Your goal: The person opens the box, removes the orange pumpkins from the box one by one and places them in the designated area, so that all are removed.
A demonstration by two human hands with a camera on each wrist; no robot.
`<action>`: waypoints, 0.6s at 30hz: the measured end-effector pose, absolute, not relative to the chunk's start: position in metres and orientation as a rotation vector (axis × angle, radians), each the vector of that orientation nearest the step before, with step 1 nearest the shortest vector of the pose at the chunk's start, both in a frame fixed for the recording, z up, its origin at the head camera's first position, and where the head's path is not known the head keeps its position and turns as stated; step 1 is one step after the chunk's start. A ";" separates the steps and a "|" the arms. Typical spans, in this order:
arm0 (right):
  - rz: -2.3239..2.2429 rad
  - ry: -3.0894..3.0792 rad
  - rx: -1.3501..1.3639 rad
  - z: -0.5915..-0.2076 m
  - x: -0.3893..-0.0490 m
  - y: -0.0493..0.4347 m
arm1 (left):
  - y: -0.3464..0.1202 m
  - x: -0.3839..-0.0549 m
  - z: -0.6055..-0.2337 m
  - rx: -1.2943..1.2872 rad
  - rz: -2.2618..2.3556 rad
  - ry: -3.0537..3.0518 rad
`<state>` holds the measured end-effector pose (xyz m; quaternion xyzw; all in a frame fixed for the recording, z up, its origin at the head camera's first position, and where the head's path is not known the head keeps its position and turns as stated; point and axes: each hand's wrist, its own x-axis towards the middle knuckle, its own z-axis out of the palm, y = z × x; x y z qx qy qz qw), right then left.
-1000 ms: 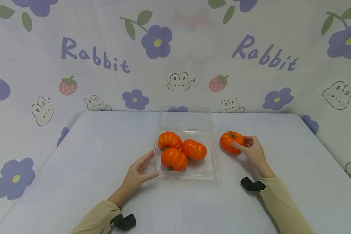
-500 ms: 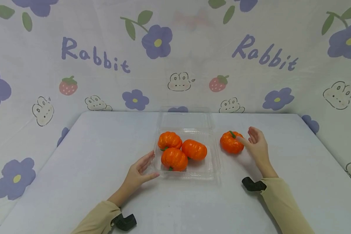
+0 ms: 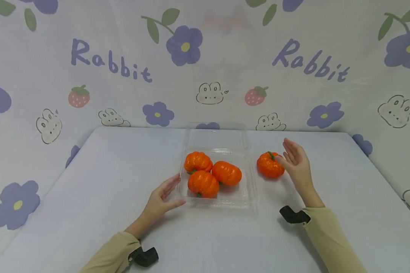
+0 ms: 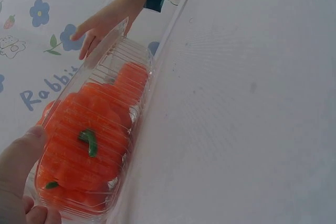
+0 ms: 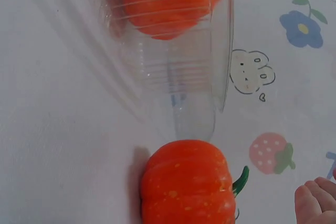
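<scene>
A clear plastic clamshell box point(image 3: 237, 193) stands mid-table with its lid point(image 3: 216, 139) folded back. Inside lie three small orange pumpkins point(image 3: 227, 173), also seen through the ribbed wall in the left wrist view. My left hand point(image 3: 160, 201) rests at the box's left side, fingers at the wall and thumb by the front corner. A fourth pumpkin point(image 3: 270, 165) with a green stem sits upright on the table, right of the box. Just right of that pumpkin is my right hand point(image 3: 298, 165), fingers extended upward and holding nothing; its thumb overlaps the pumpkin's edge in the head view.
A white table point(image 3: 218, 242) extends under everything. Behind it hangs a cloth point(image 3: 225, 57) printed with flowers, rabbits and strawberries. Black devices point(image 3: 143, 257) are strapped at both wrists, over beige sleeves point(image 3: 331, 239).
My right hand has let go of the fourth pumpkin, its fingers lifting up and away from it. That pumpkin stays on the table. My left hand keeps its place by the box.
</scene>
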<state>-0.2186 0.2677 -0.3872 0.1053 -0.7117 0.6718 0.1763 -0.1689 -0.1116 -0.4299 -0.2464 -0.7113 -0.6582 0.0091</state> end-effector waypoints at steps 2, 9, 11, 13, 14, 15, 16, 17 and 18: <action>1.918 -1.995 0.369 -0.383 -0.216 0.263 | -0.112 -0.169 -0.430 -0.783 -2.048 -2.222; 1.833 -2.056 0.592 -0.376 -0.211 0.248 | -0.114 -0.171 -0.429 -0.796 -2.022 -2.223; 1.809 -2.085 0.627 -0.374 -0.209 0.244 | -0.113 -0.171 -0.429 -0.781 -2.014 -2.239; 1.798 -2.113 0.656 -0.373 -0.207 0.240 | -0.113 -0.170 -0.429 -0.761 -2.012 -2.255; 1.794 -2.125 0.674 -0.373 -0.206 0.238 | -0.113 -0.170 -0.429 -0.753 -2.015 -2.259; 1.783 -2.139 0.693 -0.372 -0.205 0.236 | -0.113 -0.169 -0.429 -0.744 -2.016 -2.264; 1.775 -2.146 0.714 -0.372 -0.204 0.234 | -0.112 -0.169 -0.429 -0.742 -2.019 -2.263; 1.766 -2.150 0.735 -0.372 -0.203 0.233 | -0.112 -0.169 -0.429 -0.742 -2.026 -2.258; 1.765 -2.152 0.756 -0.372 -0.202 0.231 | -0.112 -0.169 -0.429 -0.746 -2.031 -2.253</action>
